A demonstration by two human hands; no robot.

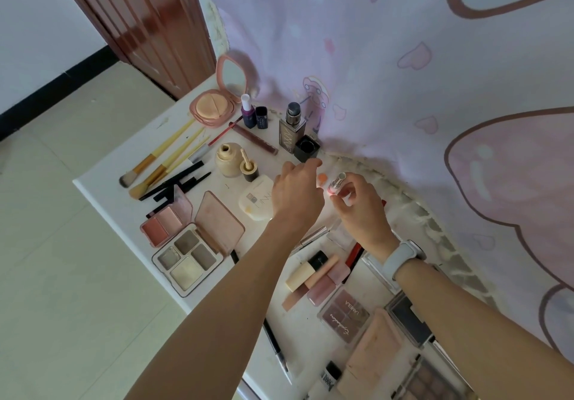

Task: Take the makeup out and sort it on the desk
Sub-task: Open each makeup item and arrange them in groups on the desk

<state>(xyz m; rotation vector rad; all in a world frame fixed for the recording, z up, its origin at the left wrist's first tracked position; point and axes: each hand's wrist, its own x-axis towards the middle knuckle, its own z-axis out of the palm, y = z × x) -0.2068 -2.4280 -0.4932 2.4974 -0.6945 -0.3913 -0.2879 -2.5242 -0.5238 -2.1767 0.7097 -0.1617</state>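
Makeup is spread over the white desk (102,182). My right hand (357,210) pinches a small uncapped lipstick (335,183) with a silver neck and a pink base, just above the desk's back edge. My left hand (296,191) reaches forward beside it. Its curled fingertips are on the lower edge of a black square cap (307,148) that stands upright against the curtain. A small orange blob (323,178) lies between my two hands. The back of my left hand hides its fingers.
Brushes (161,163) and black pencils lie at the left. Near them are open eyeshadow palettes (186,260), a pink powder compact (214,107) with a mirror, and bottles (230,160). Tubes (313,278) and more palettes (344,315) lie near me. A pink curtain (403,89) hangs behind.
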